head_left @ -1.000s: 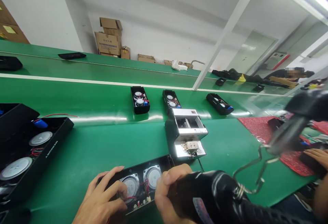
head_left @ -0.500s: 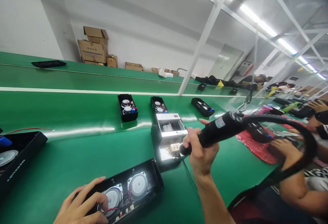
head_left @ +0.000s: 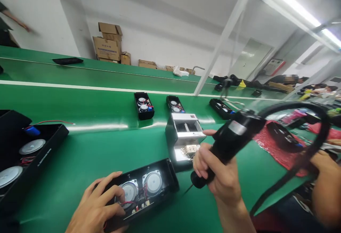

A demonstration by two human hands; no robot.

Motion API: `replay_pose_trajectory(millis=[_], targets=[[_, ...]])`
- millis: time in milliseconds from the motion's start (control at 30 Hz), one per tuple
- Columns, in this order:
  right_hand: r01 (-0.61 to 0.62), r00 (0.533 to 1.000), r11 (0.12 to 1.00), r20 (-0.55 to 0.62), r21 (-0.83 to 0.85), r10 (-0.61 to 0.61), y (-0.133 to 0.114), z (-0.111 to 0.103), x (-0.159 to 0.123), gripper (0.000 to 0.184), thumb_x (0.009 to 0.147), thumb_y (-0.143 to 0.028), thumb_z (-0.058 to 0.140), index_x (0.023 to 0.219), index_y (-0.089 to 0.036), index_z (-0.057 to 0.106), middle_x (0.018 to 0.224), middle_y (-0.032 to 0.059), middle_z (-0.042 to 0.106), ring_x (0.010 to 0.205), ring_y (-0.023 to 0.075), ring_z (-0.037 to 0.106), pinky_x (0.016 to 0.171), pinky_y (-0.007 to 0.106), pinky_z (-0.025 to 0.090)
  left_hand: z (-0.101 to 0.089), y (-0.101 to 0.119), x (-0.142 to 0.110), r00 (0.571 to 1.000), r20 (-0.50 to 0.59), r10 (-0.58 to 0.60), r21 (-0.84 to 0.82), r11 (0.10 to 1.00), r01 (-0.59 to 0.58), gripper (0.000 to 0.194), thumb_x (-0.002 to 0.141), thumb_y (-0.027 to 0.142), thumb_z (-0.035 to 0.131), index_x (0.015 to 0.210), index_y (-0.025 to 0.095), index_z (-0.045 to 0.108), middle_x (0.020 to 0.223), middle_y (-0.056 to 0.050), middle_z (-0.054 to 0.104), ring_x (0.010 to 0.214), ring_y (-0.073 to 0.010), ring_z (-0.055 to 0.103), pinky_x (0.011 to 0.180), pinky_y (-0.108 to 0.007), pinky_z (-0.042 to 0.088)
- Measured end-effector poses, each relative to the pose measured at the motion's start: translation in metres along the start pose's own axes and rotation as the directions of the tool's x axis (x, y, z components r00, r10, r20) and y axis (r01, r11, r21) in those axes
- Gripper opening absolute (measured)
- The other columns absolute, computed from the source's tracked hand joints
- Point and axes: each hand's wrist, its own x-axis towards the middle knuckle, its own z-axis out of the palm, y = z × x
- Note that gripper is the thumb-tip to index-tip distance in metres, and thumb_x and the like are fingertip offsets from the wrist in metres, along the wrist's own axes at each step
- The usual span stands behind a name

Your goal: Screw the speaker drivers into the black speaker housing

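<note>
My right hand [head_left: 221, 176] is wrapped around a black electric screwdriver [head_left: 231, 137], its thin bit pointing down and left above the green bench. Just behind the bit stands a screw feeder [head_left: 183, 133] with a silver front and dark sides. With its fingers curled over the left part of a black speaker box [head_left: 170, 187], my left hand [head_left: 98, 204] holds it on the bench. Two round speaker drivers, red and black wires and small connectors show inside the box. Part of one driver is hidden under my fingers.
A larger black box with speaker drivers [head_left: 57, 133] lies at the left. Several speaker boxes, one of them [head_left: 144, 106], stand farther back. At the right are red bubble wrap [head_left: 269, 147] and a co-worker's arm [head_left: 325, 183]. A white post [head_left: 226, 34] rises behind the feeder.
The screwdriver has come away from the screw feeder toward the speaker box, and its bit now shows. My left hand stays on the box. The view has shifted left.
</note>
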Motion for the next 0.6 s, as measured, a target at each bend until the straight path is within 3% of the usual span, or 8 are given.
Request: replay_pose_trajectory(millis=[167, 267, 433, 600], targets=[[0.039, 0.994, 0.976, 0.091, 0.214, -0.06, 0.007, 0.036, -0.024, 0.035, 0.101, -0.025, 0.064, 0.134, -0.032, 0.051, 0.061, -0.0118, 0.049, 0.041, 0.0069, 0.04, 0.042, 0.02, 0.04, -0.003, 0.011, 0.003, 0.997, 0.034, -0.075, -0.027, 0.997, 0.076, 0.018, 0.066, 0.014, 0.077, 0.068, 0.03, 0.07, 0.09, 0.002, 0.071, 0.136, -0.0355, 0.053, 0.107, -0.056, 0.035], [-0.01, 0.997, 0.965, 0.081, 0.262, -0.011, 0.016, 0.068, -0.04, 0.03, 0.101, -0.028, 0.065, 0.127, -0.033, 0.052, 0.061, -0.0117, 0.048, 0.043, 0.0072, 0.038, 0.044, 0.02, 0.039, -0.001, 0.011, 0.003, 0.992, 0.038, -0.119, -0.102, 0.987, 0.123, 0.024, 0.059, 0.008, 0.078, 0.067, 0.029, 0.07, 0.089, 0.003, 0.071, 0.136, -0.0366, 0.053, 0.108, -0.058, 0.032], [-0.067, 0.994, 0.979, 0.099, 0.192, 0.048, 0.028, 0.108, -0.057, 0.035, 0.101, -0.039, 0.07, 0.128, -0.035, 0.049, 0.062, -0.0128, 0.047, 0.046, 0.0071, 0.038, 0.048, 0.022, 0.033, 0.003, 0.008, 0.004, 0.989, 0.013, -0.147, -0.225, 0.963, 0.146, 0.028, 0.054, 0.005, 0.08, 0.067, 0.028, 0.069, 0.088, 0.005, 0.071, 0.135, -0.0355, 0.054, 0.109, -0.055, 0.027], [-0.04, 0.988, 0.994, 0.153, 0.1, 0.024, 0.045, 0.114, -0.06, 0.036, 0.102, -0.041, 0.07, 0.13, -0.033, 0.05, 0.063, -0.0114, 0.047, 0.046, 0.0086, 0.04, 0.044, 0.022, 0.032, -0.001, 0.007, 0.007, 0.99, 0.026, -0.138, -0.251, 0.958, 0.14, 0.021, 0.06, 0.01, 0.08, 0.068, 0.027, 0.07, 0.088, 0.004, 0.073, 0.133, -0.0384, 0.055, 0.106, -0.059, 0.028]])
